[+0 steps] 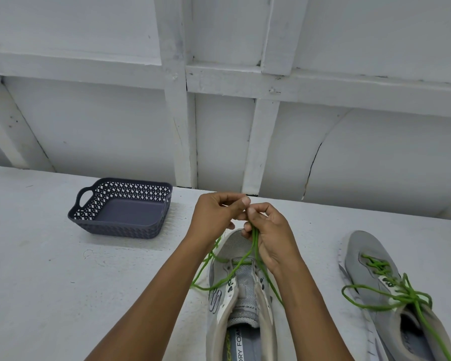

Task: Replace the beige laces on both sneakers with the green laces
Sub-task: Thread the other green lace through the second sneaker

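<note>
Partly offscreen: heel of laced sneaker [367, 254].

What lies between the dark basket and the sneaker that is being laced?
In the head view: the left hand and forearm, plus a loose strand of green lace on the white table.

Basket [120, 208] lies left of two sneakers [241, 303].

Dark perforated basket [120, 208] on white table [37, 269] — white panelled wall [89, 126] behind.
</note>
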Demonstrator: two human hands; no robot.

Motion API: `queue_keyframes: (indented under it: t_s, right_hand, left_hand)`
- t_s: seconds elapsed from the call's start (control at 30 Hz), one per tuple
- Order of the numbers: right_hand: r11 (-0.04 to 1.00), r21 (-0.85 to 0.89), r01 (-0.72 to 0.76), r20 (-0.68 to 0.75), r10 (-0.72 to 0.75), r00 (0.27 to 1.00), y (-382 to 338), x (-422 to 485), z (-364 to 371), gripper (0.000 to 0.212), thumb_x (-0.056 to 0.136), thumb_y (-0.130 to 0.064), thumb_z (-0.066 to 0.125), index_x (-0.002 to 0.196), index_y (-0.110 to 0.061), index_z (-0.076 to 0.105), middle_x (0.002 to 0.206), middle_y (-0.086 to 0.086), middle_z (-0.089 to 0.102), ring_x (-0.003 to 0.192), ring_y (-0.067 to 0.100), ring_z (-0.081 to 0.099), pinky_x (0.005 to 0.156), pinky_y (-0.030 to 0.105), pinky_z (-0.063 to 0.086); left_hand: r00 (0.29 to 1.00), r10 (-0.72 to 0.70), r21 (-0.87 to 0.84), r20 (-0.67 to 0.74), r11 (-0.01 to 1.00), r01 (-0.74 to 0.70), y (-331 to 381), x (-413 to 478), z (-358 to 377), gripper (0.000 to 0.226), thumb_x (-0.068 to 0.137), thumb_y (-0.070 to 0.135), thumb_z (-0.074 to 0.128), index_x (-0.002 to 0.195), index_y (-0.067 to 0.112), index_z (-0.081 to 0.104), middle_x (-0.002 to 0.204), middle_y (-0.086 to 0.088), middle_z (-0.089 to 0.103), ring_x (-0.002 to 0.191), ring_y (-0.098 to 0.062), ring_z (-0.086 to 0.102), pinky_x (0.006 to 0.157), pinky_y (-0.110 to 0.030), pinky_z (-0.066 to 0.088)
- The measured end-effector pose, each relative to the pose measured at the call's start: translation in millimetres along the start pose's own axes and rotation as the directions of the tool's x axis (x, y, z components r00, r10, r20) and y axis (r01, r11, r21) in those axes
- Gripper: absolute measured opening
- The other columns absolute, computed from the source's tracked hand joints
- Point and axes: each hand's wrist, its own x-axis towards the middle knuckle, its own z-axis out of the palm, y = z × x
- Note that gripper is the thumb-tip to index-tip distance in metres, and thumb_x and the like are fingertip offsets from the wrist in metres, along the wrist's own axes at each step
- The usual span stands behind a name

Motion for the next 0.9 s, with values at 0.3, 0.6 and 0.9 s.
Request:
queue_keyframes:
  t_s: [0.3, 0.6, 0.9]
  right_hand:
    - [0.968, -0.228, -0.100, 0.148, 0.136, 0.980, -3.7, 1.8, -8.1, 0.029, 0.104, -0.022, 0.046, 0.091, -0.008, 0.068, 0.063, 0.002, 0.061, 0.053, 0.011, 0.048, 0.059, 0.027, 0.045]
    - [0.963, -0.152, -0.223, 0.287, 0.259, 0.922, 8.2, -0.3, -8.7, 0.031, 0.107, -0.024, 0.036, 0.086, -0.008, 0.053, 0.055, -0.001, 0.038, 0.049, 0.015, 0.041, 0.056, 0.030, 0.046]
    - [0.966, 0.016, -0.260, 0.174, 0.253, 0.952, 13.3, 6.1, -9.0, 0.031, 0.107, -0.020, 0.035, 0.083, -0.008, 0.050, 0.052, -0.001, 0.032, 0.046, 0.015, 0.036, 0.053, 0.031, 0.043]
  left_hand:
    - [0.991, -0.079, 0.035, 0.107, 0.997, 0.076, -0.4, 9.1, -4.8, 0.016, 0.087, 0.027, 0.075, 0.085, 0.011, 0.078, 0.073, -0.002, 0.072, 0.070, -0.008, 0.066, 0.061, -0.024, 0.045]
    - [0.973, -0.186, -0.105, -0.134, 0.979, 0.172, 6.4, 44.8, -7.7, 0.017, 0.089, 0.029, 0.072, 0.089, 0.013, 0.074, 0.083, 0.001, 0.070, 0.072, -0.013, 0.058, 0.064, -0.027, 0.048]
    - [0.977, -0.215, 0.413, 0.004, 0.890, 0.194, -14.6, 32.4, -13.6, 0.045, 0.095, 0.052, 0.054, 0.082, 0.010, 0.063, 0.089, -0.007, 0.065, 0.079, -0.021, 0.060, 0.070, -0.033, 0.049]
